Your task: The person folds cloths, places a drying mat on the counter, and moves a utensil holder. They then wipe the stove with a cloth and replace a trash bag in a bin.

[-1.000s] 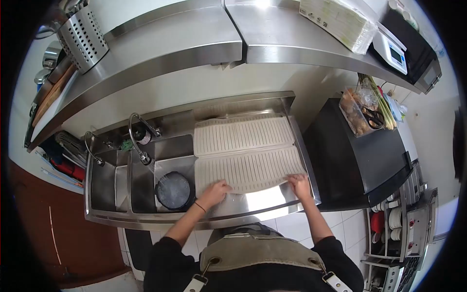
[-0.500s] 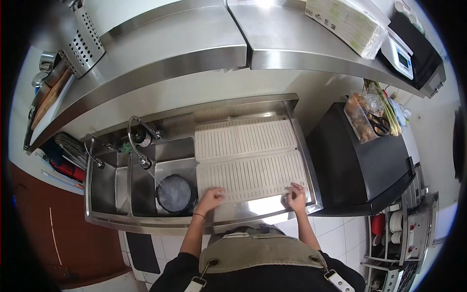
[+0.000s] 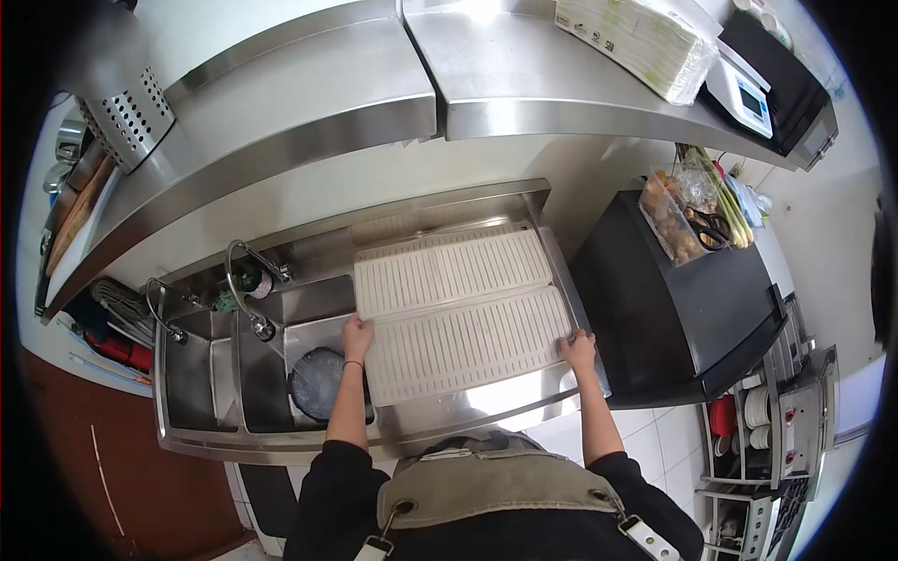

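Two beige slotted mats lie side by side on the steel drainboard, a front mat (image 3: 472, 346) and a back mat (image 3: 456, 266). At the left edge of the front mat, close to where the two meet, my left hand (image 3: 356, 338) is closed with its fingers on the rim. My right hand (image 3: 578, 350) grips the same mat's right edge, fingers curled over it. Left of the mats, a dark round pan (image 3: 318, 381) holding water sits in the sink basin (image 3: 265, 365), partly hidden by my left forearm. Water runs into it from a curved faucet (image 3: 262, 325).
A second basin (image 3: 192, 374) with its own faucet is at far left. Overhead runs a steel shelf (image 3: 309, 84) with a perforated utensil holder (image 3: 136, 117), a tissue pack (image 3: 636, 42) and a scale (image 3: 739, 89). A black cabinet (image 3: 673, 299) at right carries a food container (image 3: 669, 220).
My hands have moved from the front mat's near part to its left and right edges, closing on them. The whole view has shifted slightly.
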Demonstrator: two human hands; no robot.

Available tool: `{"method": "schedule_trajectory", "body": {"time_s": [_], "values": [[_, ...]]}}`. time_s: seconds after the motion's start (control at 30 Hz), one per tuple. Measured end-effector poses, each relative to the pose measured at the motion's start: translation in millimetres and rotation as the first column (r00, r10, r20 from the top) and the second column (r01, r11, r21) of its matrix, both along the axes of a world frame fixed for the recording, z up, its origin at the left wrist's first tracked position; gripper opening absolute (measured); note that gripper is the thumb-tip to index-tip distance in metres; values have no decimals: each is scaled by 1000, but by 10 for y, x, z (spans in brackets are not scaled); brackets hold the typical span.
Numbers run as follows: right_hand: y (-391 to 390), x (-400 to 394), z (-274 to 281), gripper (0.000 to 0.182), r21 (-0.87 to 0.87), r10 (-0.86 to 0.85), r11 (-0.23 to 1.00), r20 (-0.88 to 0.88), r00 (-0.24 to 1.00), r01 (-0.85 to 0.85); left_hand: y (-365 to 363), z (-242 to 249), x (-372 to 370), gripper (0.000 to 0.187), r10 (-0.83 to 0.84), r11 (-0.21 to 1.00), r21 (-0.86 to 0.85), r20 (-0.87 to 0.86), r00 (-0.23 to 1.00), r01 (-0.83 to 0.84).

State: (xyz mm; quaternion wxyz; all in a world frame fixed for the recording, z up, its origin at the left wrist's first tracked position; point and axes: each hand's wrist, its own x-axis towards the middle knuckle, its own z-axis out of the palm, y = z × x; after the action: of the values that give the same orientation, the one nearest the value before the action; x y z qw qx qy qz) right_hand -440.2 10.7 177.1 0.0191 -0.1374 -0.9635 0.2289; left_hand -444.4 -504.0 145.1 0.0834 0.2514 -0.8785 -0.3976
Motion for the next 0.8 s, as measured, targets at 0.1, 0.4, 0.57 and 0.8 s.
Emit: {"method": "schedule_trajectory", "body": {"time_s": [0.1, 0.4, 0.57, 0.8], "values": [[-166, -55, 56, 42, 18, -40, 999, -32, 999, 40, -8, 88, -51, 36, 66, 997, 33, 55, 996, -68], [-172, -499, 302, 27, -42, -13, 999, 265, 964, 26, -55, -206, -197, 29, 249, 961, 137, -53, 967, -240], [-322, -813, 211, 29, -29, 133, 989, -242, 961, -145, -60, -240, -242, 19, 186, 947, 306, -286, 940, -95], [-525, -1490, -35, 34, -53, 71, 995, -219, 973, -85, -52, -214, -307, 28, 271, 817, 575, -302, 914, -52]]}}
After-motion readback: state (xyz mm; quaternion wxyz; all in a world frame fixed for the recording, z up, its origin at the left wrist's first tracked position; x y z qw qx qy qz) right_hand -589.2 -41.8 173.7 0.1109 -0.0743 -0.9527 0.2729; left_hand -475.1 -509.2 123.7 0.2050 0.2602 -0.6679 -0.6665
